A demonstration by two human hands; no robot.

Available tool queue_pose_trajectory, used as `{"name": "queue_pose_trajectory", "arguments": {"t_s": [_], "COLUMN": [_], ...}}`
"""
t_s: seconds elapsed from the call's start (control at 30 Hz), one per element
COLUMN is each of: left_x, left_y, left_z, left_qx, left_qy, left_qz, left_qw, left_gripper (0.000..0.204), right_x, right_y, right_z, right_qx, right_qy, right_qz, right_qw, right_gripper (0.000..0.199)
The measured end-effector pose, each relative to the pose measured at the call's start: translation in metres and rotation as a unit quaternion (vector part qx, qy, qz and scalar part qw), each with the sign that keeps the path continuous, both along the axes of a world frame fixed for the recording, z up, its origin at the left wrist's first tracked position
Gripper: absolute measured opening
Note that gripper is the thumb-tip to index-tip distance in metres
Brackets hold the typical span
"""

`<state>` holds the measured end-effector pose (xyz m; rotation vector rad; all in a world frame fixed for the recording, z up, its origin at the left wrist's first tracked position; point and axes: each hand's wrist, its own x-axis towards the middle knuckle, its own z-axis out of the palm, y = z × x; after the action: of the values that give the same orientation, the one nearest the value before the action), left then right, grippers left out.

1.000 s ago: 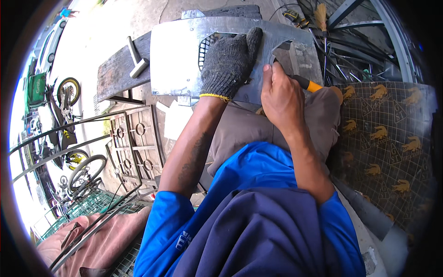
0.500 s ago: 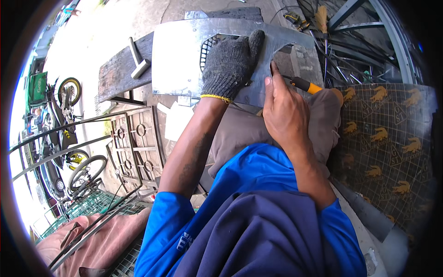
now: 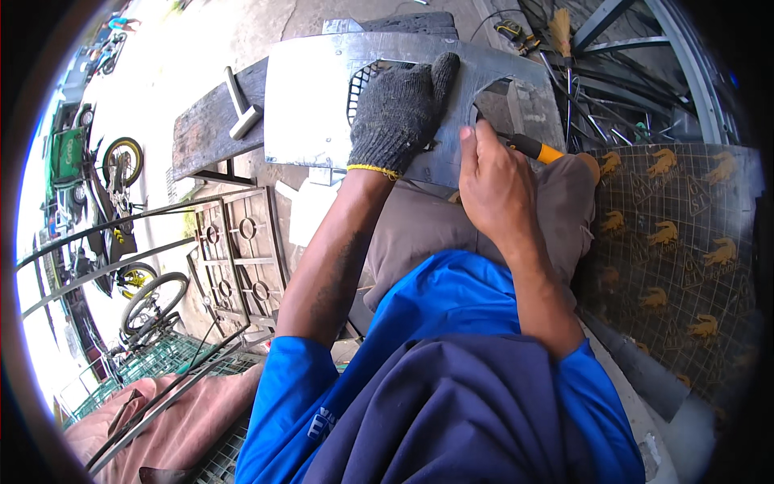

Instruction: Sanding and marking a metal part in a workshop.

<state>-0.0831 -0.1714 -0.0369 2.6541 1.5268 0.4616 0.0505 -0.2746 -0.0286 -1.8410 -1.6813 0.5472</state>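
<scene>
A curved, silvery sheet of metal with two cut-out openings lies across a dark plank and above my lap. My left hand, in a dark knitted glove with a yellow cuff, rests over the left opening. Its thumb points up and away, while the curled fingers grip the sheet, their tips hidden. Bare and closed, my right hand is at the near edge of the right opening, thumb and index finger close together. What it may pinch is hidden. Just right of it lies a tool with a black and orange-yellow handle.
A T-shaped hammer lies on the weathered plank at left. Behind stand a metal grille gate and a motorcycle. At right are a dark printed board, steel framing and a straw brush.
My right hand has drawn slightly back toward me, and its index finger, stretched along the opening's edge before, is now bent. The gloved left hand has barely shifted.
</scene>
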Motion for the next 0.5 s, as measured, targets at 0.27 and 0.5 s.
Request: {"name": "queue_pose_trajectory", "arguments": {"t_s": [0.27, 0.5], "left_x": [-0.001, -0.002], "left_y": [0.002, -0.004], "left_z": [-0.007, -0.012], "left_qx": [0.036, 0.050], "left_qy": [0.010, 0.000], "left_qz": [-0.018, -0.024], "left_qw": [0.999, 0.998], "left_gripper": [0.032, 0.036], "right_x": [0.008, 0.008], "right_y": [0.014, 0.009], "right_z": [0.009, 0.004], "right_qx": [-0.045, -0.016], "right_qy": [0.032, 0.020], "right_qz": [0.015, 0.006], "right_qw": [0.998, 1.000], "right_gripper": [0.027, 0.029]}}
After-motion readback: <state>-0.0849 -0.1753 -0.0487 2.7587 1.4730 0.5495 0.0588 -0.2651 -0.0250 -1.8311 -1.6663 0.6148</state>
